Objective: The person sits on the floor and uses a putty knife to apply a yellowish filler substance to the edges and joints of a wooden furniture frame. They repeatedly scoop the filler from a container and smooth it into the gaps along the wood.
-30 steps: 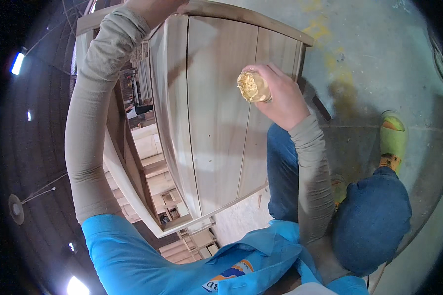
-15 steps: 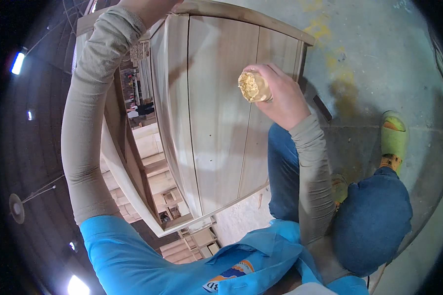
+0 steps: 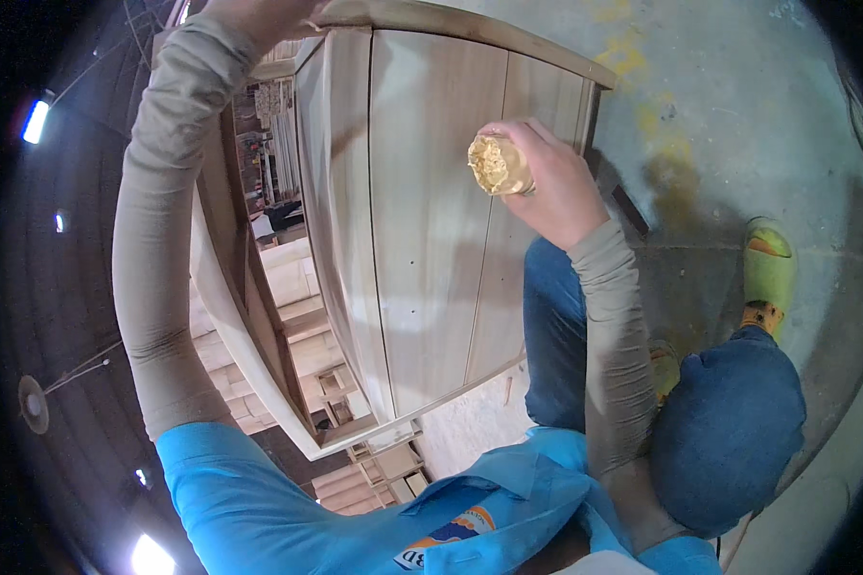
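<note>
I saw a small yellowish pad (image 3: 497,165) pressed against the pale wooden panel (image 3: 422,220), near its upper right edge. My right hand (image 3: 547,182) was closed around the pad. My left hand (image 3: 259,14) reached to the panel's top rim at the picture's edge; I could not tell its grip. Below lay the concrete floor (image 3: 738,115) and a green sandal (image 3: 769,264)

Yellowish crumpled wad (image 3: 497,165) pressed against pale wooden panel (image 3: 431,220); panel upright, unfinished, vertical boards.
</note>
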